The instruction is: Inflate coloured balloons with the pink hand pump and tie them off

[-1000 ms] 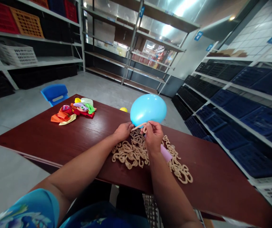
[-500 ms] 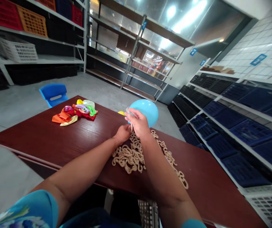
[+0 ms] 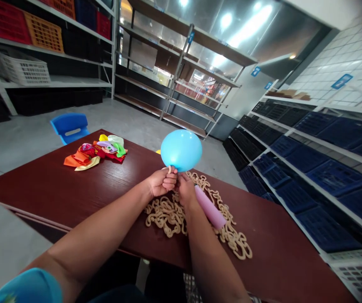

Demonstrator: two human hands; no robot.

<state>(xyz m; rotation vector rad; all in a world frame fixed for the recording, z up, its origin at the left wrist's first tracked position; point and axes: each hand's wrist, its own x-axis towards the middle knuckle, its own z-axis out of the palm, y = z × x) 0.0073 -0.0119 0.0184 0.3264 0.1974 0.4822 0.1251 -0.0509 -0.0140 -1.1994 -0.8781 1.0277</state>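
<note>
A round light-blue balloon (image 3: 181, 148), blown up, stands above my two hands with its narrow end down between them. My left hand (image 3: 162, 182) is closed in a fist at the balloon's neck, and a bit of tan rope-like strand (image 3: 169, 169) pokes out over its fingers. Close against it, my right hand (image 3: 185, 188) is closed at the same neck; its fingertips are mostly hidden. Under and around the hands lies a heap of tan curly strands (image 3: 165, 216). A pinkish-purple tube (image 3: 211, 207) rests on the strands just right of my right forearm.
A dark red-brown table (image 3: 121, 189) bears everything. Flat coloured balloons (image 3: 97, 151) lie in a pile at its far left. Beyond stands a blue chair (image 3: 70, 126). Shelves with dark blue crates (image 3: 329, 181) line the right; metal racks (image 3: 168, 97) stand behind.
The balloon has moved left and now stands above both hands. My right hand has come down from its raised spot to beside the left. The purple tube has come into view.
</note>
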